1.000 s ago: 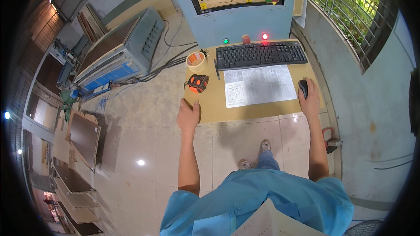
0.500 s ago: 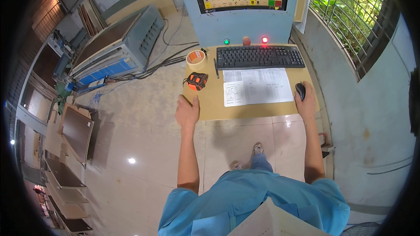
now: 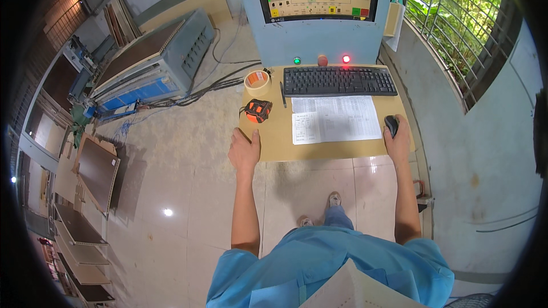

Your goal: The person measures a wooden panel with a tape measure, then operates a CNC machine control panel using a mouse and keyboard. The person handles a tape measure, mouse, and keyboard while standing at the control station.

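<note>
Now small black mouse [image 3: 391,125], right hand [image 3: 398,140] cupping

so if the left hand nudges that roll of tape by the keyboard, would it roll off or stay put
The roll of tape lies flat on its side on the desk, so a nudge would probably slide it, not roll it. Its hollow ring shape suggests it is light. It sits near the desk's left edge, so a leftward push might tip it off. The left hand rests at the front corner, apart from it.

Glossy beige tiled floor [image 3: 188,194], grey wall [image 3: 485,154] with barred window [image 3: 456,17], stacked brown boards [image 3: 97,171] leftward.
</note>
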`<state>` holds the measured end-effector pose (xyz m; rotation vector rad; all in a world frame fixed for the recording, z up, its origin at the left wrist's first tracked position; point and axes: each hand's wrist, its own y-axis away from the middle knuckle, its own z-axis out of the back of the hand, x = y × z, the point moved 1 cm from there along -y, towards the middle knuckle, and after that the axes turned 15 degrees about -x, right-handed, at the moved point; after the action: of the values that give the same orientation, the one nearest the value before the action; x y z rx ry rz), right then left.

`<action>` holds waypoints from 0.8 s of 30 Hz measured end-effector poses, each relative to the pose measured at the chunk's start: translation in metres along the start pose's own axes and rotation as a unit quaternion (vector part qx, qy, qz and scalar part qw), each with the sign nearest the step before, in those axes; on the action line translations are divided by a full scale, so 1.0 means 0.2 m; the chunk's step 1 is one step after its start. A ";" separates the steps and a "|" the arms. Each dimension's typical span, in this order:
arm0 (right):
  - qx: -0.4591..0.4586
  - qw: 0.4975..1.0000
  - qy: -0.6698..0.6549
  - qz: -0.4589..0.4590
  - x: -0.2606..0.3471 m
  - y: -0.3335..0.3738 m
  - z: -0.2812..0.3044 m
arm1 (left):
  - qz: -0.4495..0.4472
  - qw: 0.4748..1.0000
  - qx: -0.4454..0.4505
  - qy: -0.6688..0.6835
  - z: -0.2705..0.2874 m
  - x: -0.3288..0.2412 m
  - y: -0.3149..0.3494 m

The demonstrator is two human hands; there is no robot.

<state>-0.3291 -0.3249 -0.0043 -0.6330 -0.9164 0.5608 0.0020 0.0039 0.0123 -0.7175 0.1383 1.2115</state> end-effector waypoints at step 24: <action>0.011 1.000 -0.004 0.004 -0.01 0.01 -0.01 | 0.009 1.000 0.009 -0.014 0.00 0.00 0.00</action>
<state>-0.3287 -0.3257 -0.0082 -0.6140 -0.9144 0.5801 0.0012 0.0043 0.0120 -0.6857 0.1324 1.2344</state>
